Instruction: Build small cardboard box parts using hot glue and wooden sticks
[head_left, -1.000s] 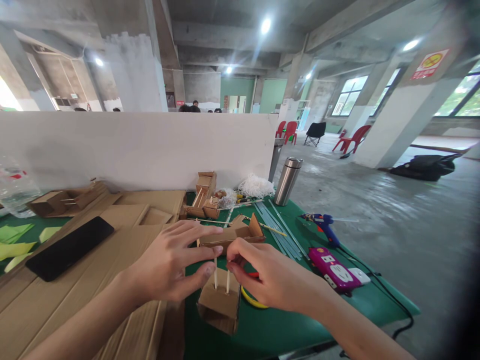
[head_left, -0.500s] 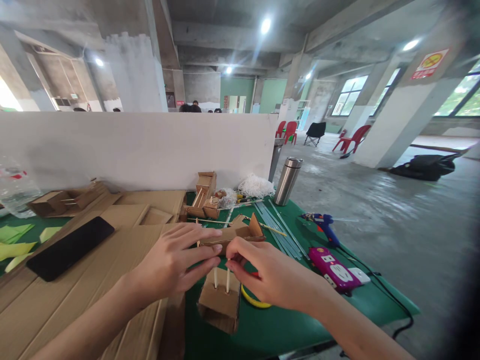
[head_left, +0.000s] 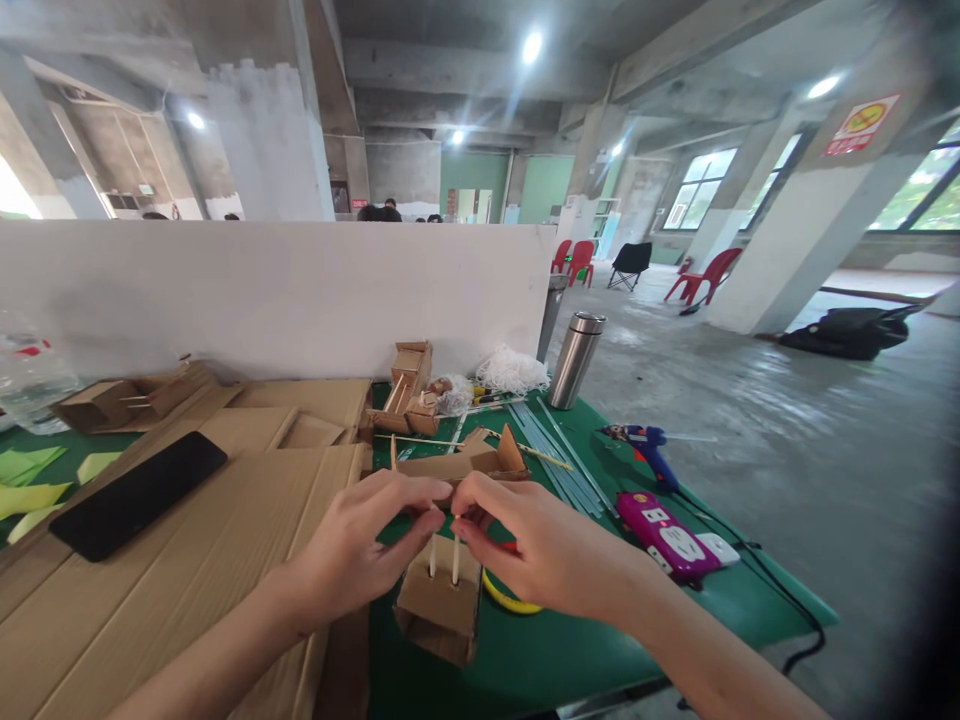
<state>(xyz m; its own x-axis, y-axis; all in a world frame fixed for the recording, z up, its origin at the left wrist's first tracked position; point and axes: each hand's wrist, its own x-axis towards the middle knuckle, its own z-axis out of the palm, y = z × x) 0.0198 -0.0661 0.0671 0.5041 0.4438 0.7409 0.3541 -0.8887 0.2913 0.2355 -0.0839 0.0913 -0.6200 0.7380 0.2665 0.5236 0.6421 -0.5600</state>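
A small brown cardboard box (head_left: 441, 606) stands near the front of the green table (head_left: 570, 650), with two thin white sticks (head_left: 442, 558) standing up out of its top. My left hand (head_left: 360, 550) pinches the top of the left stick, fingers closed. My right hand (head_left: 532, 550) pinches the top of the right stick. Just behind my fingertips lies a longer cardboard piece (head_left: 465, 463). A yellow ring (head_left: 510, 602) shows under my right hand.
Flat cardboard sheets (head_left: 187, 540) with a black phone (head_left: 135, 495) lie left. Behind are cardboard models (head_left: 409, 390), white netting (head_left: 512, 372), a steel flask (head_left: 574, 360), clear rods (head_left: 559, 460). A blue glue gun (head_left: 649, 448) and purple power strip (head_left: 664, 530) lie right. A white partition (head_left: 262, 295) backs the table.
My left hand's fingers have curled in from a spread pose and closed on the left stick. My right hand stays pinched at the right stick. The box has not moved.
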